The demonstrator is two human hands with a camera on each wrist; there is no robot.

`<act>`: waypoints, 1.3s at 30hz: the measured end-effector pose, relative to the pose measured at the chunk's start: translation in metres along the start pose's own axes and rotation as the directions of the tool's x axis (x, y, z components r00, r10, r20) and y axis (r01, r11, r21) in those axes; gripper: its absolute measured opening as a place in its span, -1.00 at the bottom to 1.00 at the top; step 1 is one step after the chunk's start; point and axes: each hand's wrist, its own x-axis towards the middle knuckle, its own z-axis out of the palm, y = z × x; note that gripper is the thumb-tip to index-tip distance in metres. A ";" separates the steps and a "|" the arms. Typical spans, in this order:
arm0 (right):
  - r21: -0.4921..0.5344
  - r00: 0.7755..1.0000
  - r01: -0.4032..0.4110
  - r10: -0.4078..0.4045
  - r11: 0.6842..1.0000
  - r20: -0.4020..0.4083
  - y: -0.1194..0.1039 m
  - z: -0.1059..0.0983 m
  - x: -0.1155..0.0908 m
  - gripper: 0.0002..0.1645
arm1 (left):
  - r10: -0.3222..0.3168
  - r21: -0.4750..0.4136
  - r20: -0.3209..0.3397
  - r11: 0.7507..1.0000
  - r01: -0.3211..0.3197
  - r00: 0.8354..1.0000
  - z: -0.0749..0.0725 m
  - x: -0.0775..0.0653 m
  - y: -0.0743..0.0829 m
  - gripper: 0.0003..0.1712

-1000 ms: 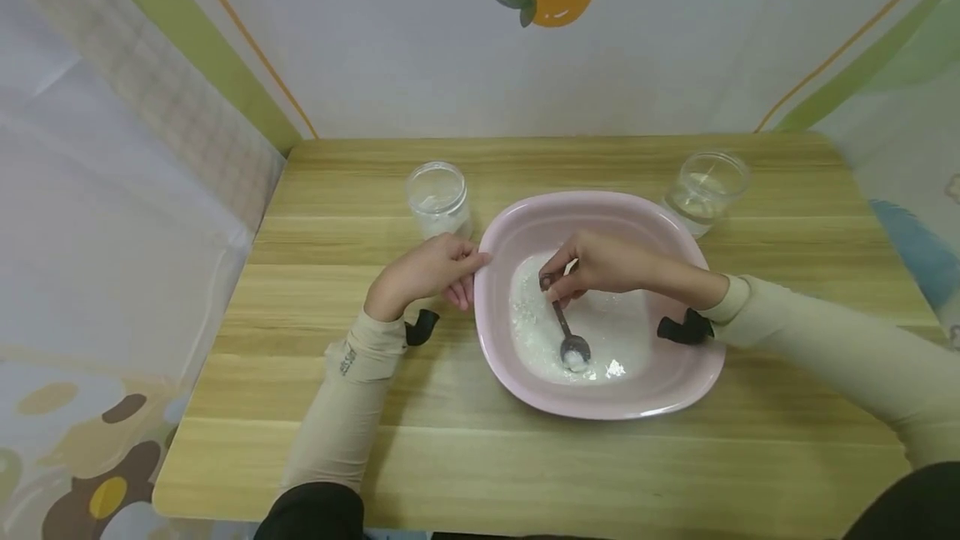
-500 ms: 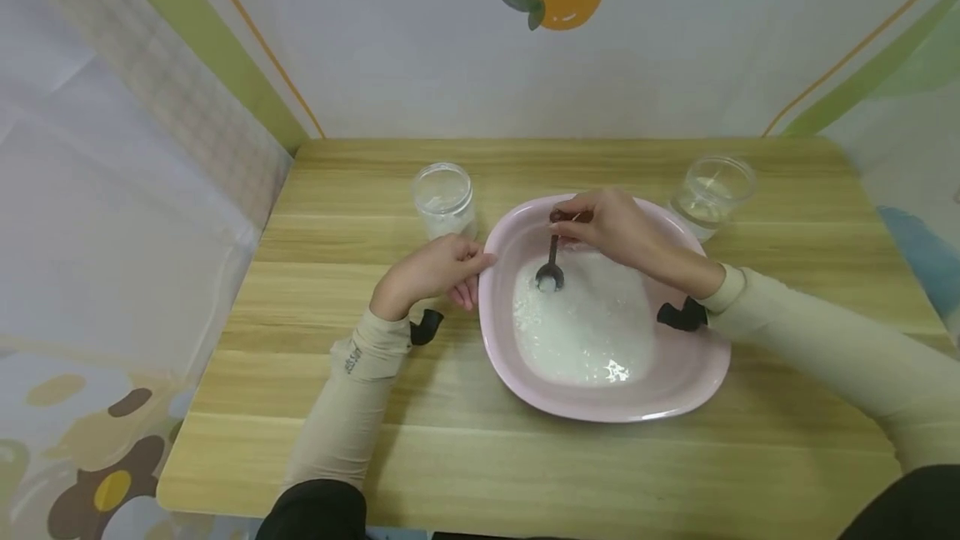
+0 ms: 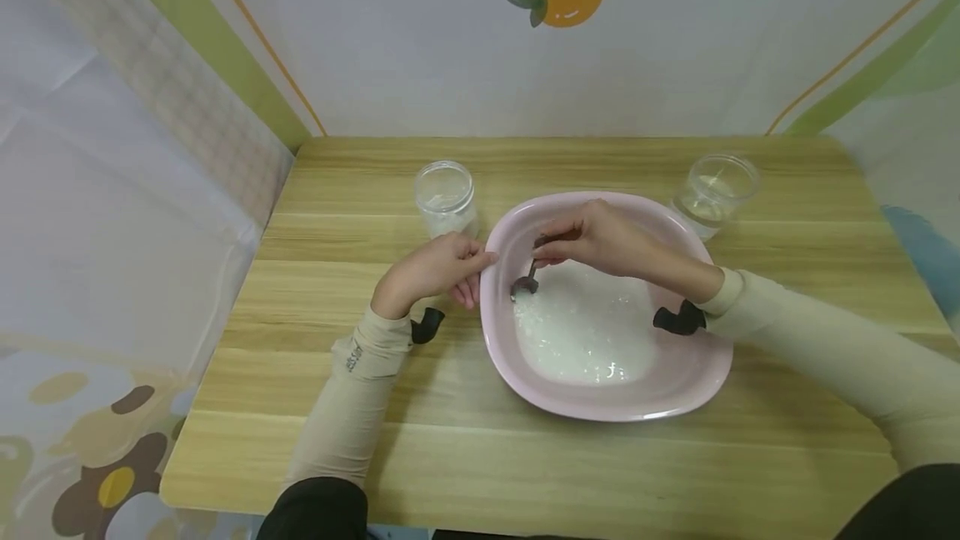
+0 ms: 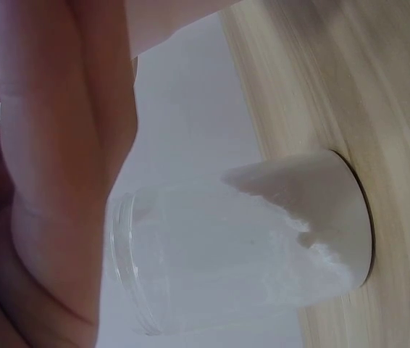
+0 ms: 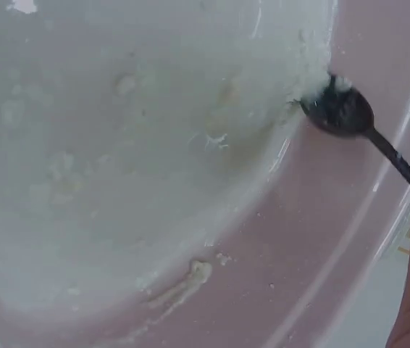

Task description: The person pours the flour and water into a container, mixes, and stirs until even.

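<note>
A pink basin (image 3: pixel 611 411) on the table holds a cloudy white, lumpy liquid (image 3: pixel 588 327). My left hand (image 3: pixel 431 273) grips the basin's left rim, thumb on top and fingers outside below it. My right hand (image 3: pixel 600 240) reaches over the basin and pinches the handle of a dark spoon (image 3: pixel 525 285). The spoon's bowl (image 5: pixel 339 107) touches the liquid's edge at the basin's left inner wall, with white bits on it. Just beyond my left hand stands a clear jar (image 4: pixel 212 250) with white powder heaped inside; part of it is hidden in the left wrist view.
Behind the basin's right corner stands a clear cup (image 3: pixel 716 190) with clear liquid in it. The wooden table (image 3: pixel 315 407) ends at a printed curtain (image 3: pixel 420 40) at the back. A white smear (image 5: pixel 190 279) clings to the basin's wall.
My right hand has moved the spoon from the front of the liquid to the back, then left to the basin's side wall. My left hand stays on the rim.
</note>
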 end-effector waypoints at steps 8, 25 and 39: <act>-0.079 0.961 -0.042 0.062 0.996 0.271 -0.003 -0.006 -0.017 -0.90 | -0.002 -0.002 0.007 1.000 0.002 1.000 0.002 0.000 -0.002 -0.58; 0.061 0.966 -0.044 0.027 0.997 0.257 -0.008 0.010 -0.010 -0.90 | -0.007 -0.002 -0.016 1.000 0.007 1.000 -0.005 -0.009 -0.003 -0.58; -0.364 0.992 0.065 -0.099 0.929 -0.076 -0.005 -0.030 0.000 -0.83 | -0.017 0.006 -0.004 1.000 0.017 1.000 -0.006 -0.009 0.000 -0.58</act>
